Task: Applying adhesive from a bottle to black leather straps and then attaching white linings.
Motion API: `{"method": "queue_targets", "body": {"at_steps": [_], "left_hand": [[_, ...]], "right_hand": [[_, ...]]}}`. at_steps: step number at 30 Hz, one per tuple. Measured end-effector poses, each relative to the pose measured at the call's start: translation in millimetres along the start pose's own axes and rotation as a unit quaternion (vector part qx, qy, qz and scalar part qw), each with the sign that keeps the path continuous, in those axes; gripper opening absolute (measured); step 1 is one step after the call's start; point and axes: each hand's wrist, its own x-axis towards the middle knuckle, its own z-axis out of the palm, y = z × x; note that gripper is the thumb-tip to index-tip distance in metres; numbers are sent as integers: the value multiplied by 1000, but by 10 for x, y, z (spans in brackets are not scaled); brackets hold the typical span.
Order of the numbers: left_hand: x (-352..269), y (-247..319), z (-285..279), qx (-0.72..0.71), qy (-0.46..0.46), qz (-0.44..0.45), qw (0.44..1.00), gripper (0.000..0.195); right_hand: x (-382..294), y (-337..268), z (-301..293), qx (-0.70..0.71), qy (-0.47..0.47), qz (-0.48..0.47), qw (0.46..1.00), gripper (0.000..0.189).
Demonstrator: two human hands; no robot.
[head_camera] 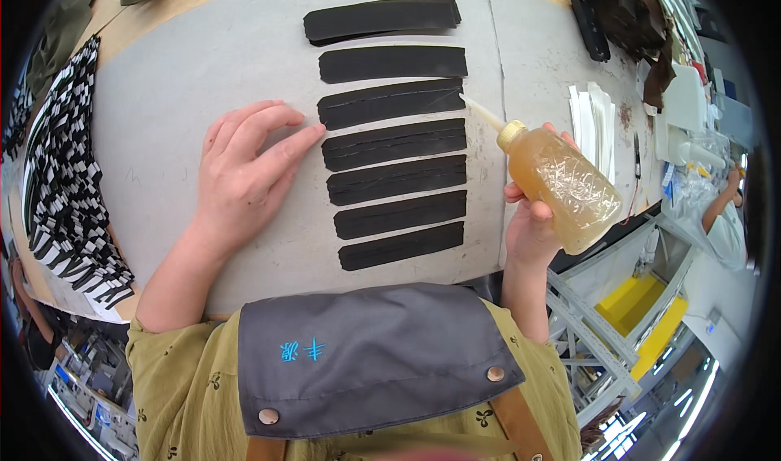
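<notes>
Several flat black strips [393,137], apparently fabric or leather, lie in a column on the grey work board [158,107]. The topmost strip [381,20] looks like a stack of more than one layer. Thin lines run lengthwise along the lower strips and the third from the top. My left hand [244,156] rests on the board, its thumb tip at the left end of that third strip and its fingers curled apart. A clear squeeze bottle [567,186] of amber liquid is gripped in my right hand [529,229]. Its pale nozzle [485,112] meets the same strip's right end.
Bundled black-and-white strips [67,186] line the left edge. White strips [595,131] and a thin pen-like tool [637,156] lie at right. Dark brown material [631,18] and a black case [589,26] sit at far right. Another person's arm [720,201] shows beyond.
</notes>
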Motion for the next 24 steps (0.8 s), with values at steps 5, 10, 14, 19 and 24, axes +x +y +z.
{"method": "queue_targets", "body": {"at_steps": [5,10,14,19,24], "left_hand": [[4,-11,4,3,6,5,1000,37],[-4,-13,-1,-7,-5,2,1000,40],[-28,-29,3,-23,1,-1,1000,41],[-33,-40,5,-33,6,-1,999,43],[-28,-47,5,-32,0,1,999,46]], "right_hand": [[-25,-5,68,1,-28,48,998,120],[-84,22,345,5,-55,65,996,124],[-109,27,487,2,-113,106,988,128],[-158,50,686,54,-160,103,980,119],[-160,80,681,-25,-214,70,974,119]]}}
